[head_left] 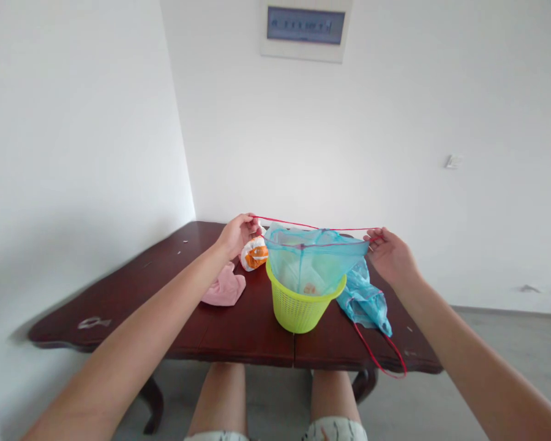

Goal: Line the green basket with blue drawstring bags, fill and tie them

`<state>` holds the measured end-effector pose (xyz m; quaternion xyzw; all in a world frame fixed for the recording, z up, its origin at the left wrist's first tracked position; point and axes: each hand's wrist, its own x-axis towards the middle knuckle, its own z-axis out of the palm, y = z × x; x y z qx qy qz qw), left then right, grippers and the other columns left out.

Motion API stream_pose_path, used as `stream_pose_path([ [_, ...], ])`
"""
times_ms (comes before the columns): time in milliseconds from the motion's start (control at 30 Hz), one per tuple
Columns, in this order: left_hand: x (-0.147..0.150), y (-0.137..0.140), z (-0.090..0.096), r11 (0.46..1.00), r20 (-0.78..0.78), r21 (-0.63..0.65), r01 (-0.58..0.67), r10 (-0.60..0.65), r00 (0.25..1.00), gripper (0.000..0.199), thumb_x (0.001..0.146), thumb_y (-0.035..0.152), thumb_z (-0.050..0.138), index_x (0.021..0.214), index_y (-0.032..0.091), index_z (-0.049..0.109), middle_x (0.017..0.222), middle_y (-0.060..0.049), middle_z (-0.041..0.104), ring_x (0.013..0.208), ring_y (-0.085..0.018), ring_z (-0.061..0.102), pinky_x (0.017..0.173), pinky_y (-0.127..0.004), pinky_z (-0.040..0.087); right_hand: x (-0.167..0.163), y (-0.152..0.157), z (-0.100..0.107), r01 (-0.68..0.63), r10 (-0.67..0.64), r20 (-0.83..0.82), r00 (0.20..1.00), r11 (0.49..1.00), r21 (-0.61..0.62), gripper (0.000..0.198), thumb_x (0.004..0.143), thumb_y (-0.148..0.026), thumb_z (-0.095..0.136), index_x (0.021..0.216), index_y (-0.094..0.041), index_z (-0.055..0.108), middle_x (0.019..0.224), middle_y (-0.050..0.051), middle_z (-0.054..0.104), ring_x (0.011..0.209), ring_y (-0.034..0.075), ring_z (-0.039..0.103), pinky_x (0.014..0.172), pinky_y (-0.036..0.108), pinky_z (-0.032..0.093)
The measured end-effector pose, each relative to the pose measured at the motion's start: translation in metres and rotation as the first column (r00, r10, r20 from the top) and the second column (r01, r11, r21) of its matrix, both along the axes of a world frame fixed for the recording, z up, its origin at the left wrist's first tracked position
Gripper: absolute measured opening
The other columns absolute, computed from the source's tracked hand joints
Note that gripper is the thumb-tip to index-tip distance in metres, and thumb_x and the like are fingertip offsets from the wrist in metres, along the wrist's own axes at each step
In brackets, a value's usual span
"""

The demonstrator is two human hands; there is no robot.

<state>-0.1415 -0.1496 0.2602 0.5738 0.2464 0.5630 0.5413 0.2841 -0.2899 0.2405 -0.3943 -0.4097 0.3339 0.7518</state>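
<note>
A translucent blue drawstring garbage bag (280,263) hangs partly inside a yellow-green plastic basket (298,312). Its red drawstring is stretched taut above the bag's mouth. My left hand (241,236) pinches the string at the left end. At the other end, my right hand (388,254) has its fingers closed on the string beside the bag's right edge. Something pale shows through the bag inside the basket. Close by on the right lies a second blue bag (365,303), crumpled, its red string looping over the table's front edge.
On the dark wooden table (248,337), a pink cloth (224,286) and an orange-and-white package (254,253) lie left of the basket. A white wall (312,135) stands behind. My legs are under the table's front edge.
</note>
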Motion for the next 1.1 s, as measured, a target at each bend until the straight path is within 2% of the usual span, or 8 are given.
stream_pose_path([
  [267,-0.024,-0.065,0.013,0.980,0.239,-0.023,0.199,-0.188,0.953,0.026,0.096,0.039,0.075,0.078,0.027,0.060,0.066,0.003,0.033,0.066,-0.019,0.052,0.089,-0.042,0.070,-0.012,-0.075,-0.007,-0.269,0.264,-0.121,0.957,0.963,-0.032,0.033,0.095,-0.048,0.096,0.091,-0.028,0.070,0.079,-0.003,0.051,0.071,0.017,0.053,0.074,0.030,0.061],
  [400,-0.020,-0.084,0.016,0.980,0.190,0.025,0.197,-0.198,0.962,0.013,0.101,0.039,0.074,0.103,0.026,0.078,0.074,0.003,0.050,0.058,-0.014,0.041,0.079,-0.039,0.067,-0.040,-0.095,-0.003,-0.267,0.268,0.009,0.963,0.962,-0.054,0.032,0.098,-0.054,0.089,0.092,-0.029,0.070,0.074,-0.006,0.037,0.062,0.016,0.038,0.086,0.038,0.066],
  [533,-0.004,-0.118,0.025,0.952,0.031,0.223,0.209,-0.221,0.975,0.025,0.105,0.039,0.080,0.125,0.025,0.085,0.097,-0.004,0.075,0.077,-0.018,0.067,0.079,-0.036,0.065,-0.074,-0.115,0.006,-0.239,0.240,0.125,0.963,0.971,-0.023,0.036,0.103,-0.065,0.084,0.099,-0.030,0.074,0.074,-0.005,0.047,0.057,0.015,0.038,0.076,0.040,0.063],
  [733,0.027,-0.198,0.051,0.689,-0.275,0.696,0.202,-0.003,0.961,0.025,0.116,0.033,0.077,0.139,0.028,0.085,0.139,-0.012,0.079,0.131,-0.028,0.075,0.121,-0.048,0.063,-0.127,-0.147,0.026,-0.193,0.124,0.436,0.892,0.974,0.116,0.038,0.115,-0.064,0.076,0.103,-0.027,0.079,0.080,0.001,0.067,0.065,0.017,0.058,0.062,0.032,0.048],
  [800,0.038,-0.211,0.057,0.593,-0.267,0.789,0.163,0.092,0.959,0.027,0.117,0.032,0.075,0.142,0.030,0.084,0.155,-0.014,0.072,0.146,-0.031,0.069,0.132,-0.055,0.057,-0.141,-0.153,0.034,-0.168,0.052,0.521,0.852,0.970,0.178,0.036,0.117,-0.060,0.075,0.102,-0.027,0.077,0.082,0.001,0.067,0.067,0.017,0.058,0.062,0.032,0.049],
  [867,0.048,-0.212,0.059,0.564,-0.273,0.803,0.195,0.058,0.960,0.037,0.117,0.032,0.075,0.153,0.031,0.078,0.166,-0.014,0.067,0.154,-0.033,0.065,0.136,-0.057,0.054,-0.151,-0.155,0.038,-0.156,0.000,0.554,0.832,0.960,0.234,0.034,0.118,-0.056,0.073,0.100,-0.028,0.074,0.084,0.000,0.065,0.069,0.017,0.058,0.063,0.032,0.050],
  [967,0.059,-0.200,0.051,0.587,-0.329,0.753,0.298,-0.056,0.943,0.056,0.118,0.034,0.073,0.172,0.033,0.059,0.157,-0.015,0.075,0.143,-0.032,0.074,0.125,-0.053,0.062,-0.157,-0.154,0.039,-0.141,-0.065,0.577,0.814,0.941,0.306,0.031,0.122,-0.048,0.068,0.099,-0.028,0.071,0.090,0.001,0.064,0.077,0.018,0.060,0.069,0.033,0.052],
  [1100,0.065,-0.191,0.035,0.624,-0.417,0.715,0.315,0.018,0.909,0.071,0.114,0.029,0.074,0.179,0.031,0.044,0.118,-0.007,0.080,0.100,-0.023,0.077,0.093,-0.040,0.065,-0.155,-0.158,0.037,-0.086,-0.234,0.663,0.711,0.907,0.412,0.021,0.124,-0.034,0.062,0.107,-0.028,0.072,0.101,0.004,0.067,0.092,0.022,0.063,0.082,0.039,0.053],
])
